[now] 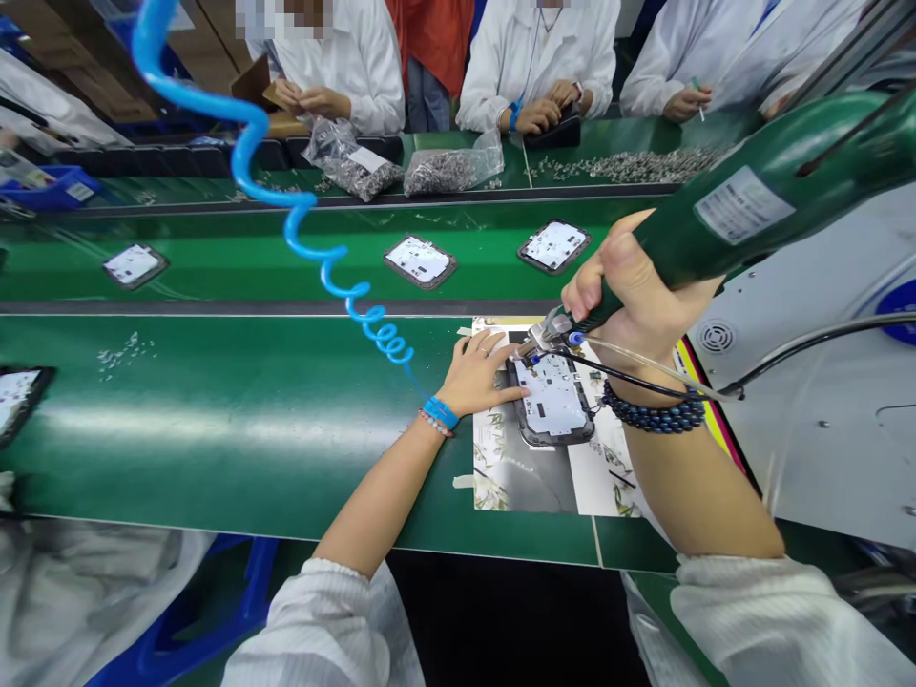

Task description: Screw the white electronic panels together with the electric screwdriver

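My right hand (636, 286) is wrapped round a large green power screwdriver (773, 191), whose metal tip unit (548, 334) points down at the upper left of a black-framed panel (554, 396) with a white plate. That panel lies on a printed paper sheet (530, 482) taped to the green bench. My left hand (479, 372) rests flat beside the panel's left edge, fingers spread, the thumb reaching onto the panel. A blue wrist strap with a coiled blue cord (322, 258) is on my left wrist. The exact contact point of the tip is too small to tell.
Similar panels (420, 260) lie on the green belt beyond. Small screws (125, 355) are scattered on the bench at left. Bags of screws (444, 170) stand across the belt, where people in white coats sit. A pale machine (844, 382) with hoses and cables is at right.
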`<state>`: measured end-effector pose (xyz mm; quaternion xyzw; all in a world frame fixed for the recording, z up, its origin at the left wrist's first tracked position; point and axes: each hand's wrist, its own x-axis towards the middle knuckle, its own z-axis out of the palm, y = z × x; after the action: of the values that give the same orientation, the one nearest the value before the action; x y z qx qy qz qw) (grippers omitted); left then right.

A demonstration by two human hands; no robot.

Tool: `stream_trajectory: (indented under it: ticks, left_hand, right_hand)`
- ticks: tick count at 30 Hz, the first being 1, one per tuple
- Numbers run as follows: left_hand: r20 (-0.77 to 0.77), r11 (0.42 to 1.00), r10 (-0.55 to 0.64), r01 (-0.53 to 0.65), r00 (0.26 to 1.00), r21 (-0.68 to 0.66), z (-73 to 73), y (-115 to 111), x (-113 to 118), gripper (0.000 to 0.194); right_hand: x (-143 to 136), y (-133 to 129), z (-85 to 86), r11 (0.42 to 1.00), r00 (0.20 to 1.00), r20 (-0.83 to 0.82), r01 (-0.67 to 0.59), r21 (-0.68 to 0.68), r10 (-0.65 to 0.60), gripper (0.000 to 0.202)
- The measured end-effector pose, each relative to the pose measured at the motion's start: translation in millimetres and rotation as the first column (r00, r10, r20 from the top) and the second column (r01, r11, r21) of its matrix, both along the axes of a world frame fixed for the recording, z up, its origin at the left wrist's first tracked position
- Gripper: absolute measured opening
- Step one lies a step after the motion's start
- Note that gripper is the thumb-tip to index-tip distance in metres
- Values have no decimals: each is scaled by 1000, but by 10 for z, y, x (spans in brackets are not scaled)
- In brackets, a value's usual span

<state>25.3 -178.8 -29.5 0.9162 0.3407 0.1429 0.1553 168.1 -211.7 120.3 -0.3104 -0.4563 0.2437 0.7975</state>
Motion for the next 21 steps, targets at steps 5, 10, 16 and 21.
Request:
stream_trajectory:
  ticks: [5, 10, 16, 21]
  left_hand:
    - [-6, 1000, -3, 3, 1000, -6, 13, 1, 1, 79]
    - [-24, 1000, -1, 1, 1000, -7, 28, -4, 14, 80]
    - [-10, 1000, 3, -3, 1000, 4, 24, -7, 12, 79]
    - [-24, 999, 35, -36, 999, -40, 20, 20, -10, 71]
  right_hand:
    - [4, -13, -1, 998, 999, 33, 43, -54, -41, 29]
    - [34, 23, -8, 1000, 999, 40, 16, -20, -16, 31]
    - [-55, 32, -30, 996, 996, 2, -84, -17, 84, 33]
    - [35, -38, 9, 999, 998, -47, -35, -6, 35, 37]
